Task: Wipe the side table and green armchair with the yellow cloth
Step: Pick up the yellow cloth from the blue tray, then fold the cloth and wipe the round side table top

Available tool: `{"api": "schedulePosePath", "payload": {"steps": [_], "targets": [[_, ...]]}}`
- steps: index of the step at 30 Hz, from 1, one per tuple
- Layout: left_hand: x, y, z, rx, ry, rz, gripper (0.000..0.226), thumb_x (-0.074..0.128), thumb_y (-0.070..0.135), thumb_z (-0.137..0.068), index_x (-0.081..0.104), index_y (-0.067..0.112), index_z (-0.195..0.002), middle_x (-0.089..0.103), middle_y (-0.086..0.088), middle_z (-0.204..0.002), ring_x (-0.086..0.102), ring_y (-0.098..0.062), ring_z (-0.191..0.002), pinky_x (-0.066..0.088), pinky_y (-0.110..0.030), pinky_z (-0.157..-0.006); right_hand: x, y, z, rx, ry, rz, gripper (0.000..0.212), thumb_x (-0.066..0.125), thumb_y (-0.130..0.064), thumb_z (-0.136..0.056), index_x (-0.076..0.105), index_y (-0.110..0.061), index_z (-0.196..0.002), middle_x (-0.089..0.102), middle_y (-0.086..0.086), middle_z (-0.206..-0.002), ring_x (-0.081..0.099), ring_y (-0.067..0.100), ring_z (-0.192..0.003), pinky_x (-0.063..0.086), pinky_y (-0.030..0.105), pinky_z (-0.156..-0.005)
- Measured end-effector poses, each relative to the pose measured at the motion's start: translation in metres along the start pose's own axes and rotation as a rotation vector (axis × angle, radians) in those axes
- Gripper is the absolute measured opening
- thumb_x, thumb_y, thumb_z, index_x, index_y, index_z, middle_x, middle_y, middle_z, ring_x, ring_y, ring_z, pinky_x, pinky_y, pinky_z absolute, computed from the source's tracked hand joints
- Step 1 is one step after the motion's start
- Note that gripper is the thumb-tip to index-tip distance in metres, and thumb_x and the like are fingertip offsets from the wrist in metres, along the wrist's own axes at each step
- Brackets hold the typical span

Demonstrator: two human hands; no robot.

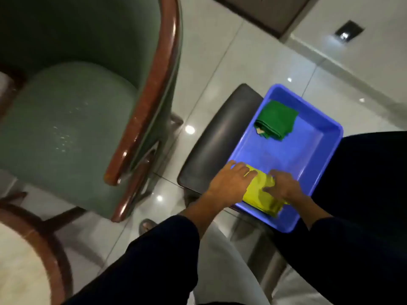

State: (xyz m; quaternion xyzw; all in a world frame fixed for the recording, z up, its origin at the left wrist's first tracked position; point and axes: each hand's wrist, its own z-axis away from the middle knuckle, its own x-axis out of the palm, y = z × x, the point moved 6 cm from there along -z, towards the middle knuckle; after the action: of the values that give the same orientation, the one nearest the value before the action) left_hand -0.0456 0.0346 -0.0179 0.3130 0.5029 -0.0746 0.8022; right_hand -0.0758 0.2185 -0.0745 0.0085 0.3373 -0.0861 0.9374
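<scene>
- We see the side table point(19, 256) only as a blurred corner, cut off by the frame edge.
- The green armchair point(66, 119) is cropped at top and left.
- Our left hand point(229, 183) and right hand point(284, 187) press flat, fingers spread, on the yellow cloth point(262, 194); neither hand has closed around it.
- The cloth lies between both hands in the blue tray point(308, 148), with a green cloth point(276, 119) beyond.

Glossy pale tiles point(253, 69) are covering the floor and reflecting ceiling lights. A dark stool point(218, 142) is standing on them, with dark furniture point(264, 12) behind.
</scene>
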Motion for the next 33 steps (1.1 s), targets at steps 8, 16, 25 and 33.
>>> {"api": "schedulePosePath", "payload": {"steps": [8,16,25,33], "targets": [[0.041,-0.009,-0.05,-0.04,-0.071,-0.115,0.081,0.044,0.006,-0.097,-0.007,0.013,-0.16,0.02,-0.016,-0.165,0.014,-0.034,-0.155,0.001,-0.057,-0.124,0.007,0.014,-0.003,0.041,0.167,0.177,0.033,0.08,-0.038,-0.069,0.058,-0.026,-0.091,0.052,0.012,-0.111,0.048,0.034,-0.115,0.039,0.046,-0.094],[-0.03,-0.037,0.015,-0.135,0.096,0.278,0.031,0.057,0.015,-0.087,0.064,0.021,-0.116,0.069,-0.004,-0.116,0.061,-0.027,-0.115,0.034,-0.033,-0.104,-0.075,-0.066,0.072,-0.299,0.093,-0.171,0.028,0.074,-0.002,-0.073,0.061,-0.022,-0.088,0.069,-0.002,-0.066,0.066,0.022,-0.058,0.053,0.029,-0.045],[-0.035,-0.166,0.316,-0.667,0.753,1.641,0.032,0.083,0.006,-0.071,0.071,0.022,-0.095,0.078,0.001,-0.09,0.071,-0.012,-0.083,0.061,-0.03,-0.08,-0.008,-0.28,0.176,-0.585,-0.226,-0.737,0.035,0.068,0.01,-0.077,0.065,-0.019,-0.097,0.063,0.014,-0.086,0.058,0.018,-0.075,0.051,0.026,-0.063],[0.097,-0.199,0.557,-1.311,1.127,1.581,0.019,0.077,0.002,-0.082,0.073,0.008,-0.1,0.08,-0.01,-0.096,0.075,-0.022,-0.087,0.06,-0.032,-0.075,0.176,-0.458,0.251,-0.916,-0.015,-0.33,0.036,0.069,-0.018,-0.09,0.06,-0.023,-0.125,0.064,0.004,-0.123,0.057,0.019,-0.114,0.044,0.034,-0.098]]}}
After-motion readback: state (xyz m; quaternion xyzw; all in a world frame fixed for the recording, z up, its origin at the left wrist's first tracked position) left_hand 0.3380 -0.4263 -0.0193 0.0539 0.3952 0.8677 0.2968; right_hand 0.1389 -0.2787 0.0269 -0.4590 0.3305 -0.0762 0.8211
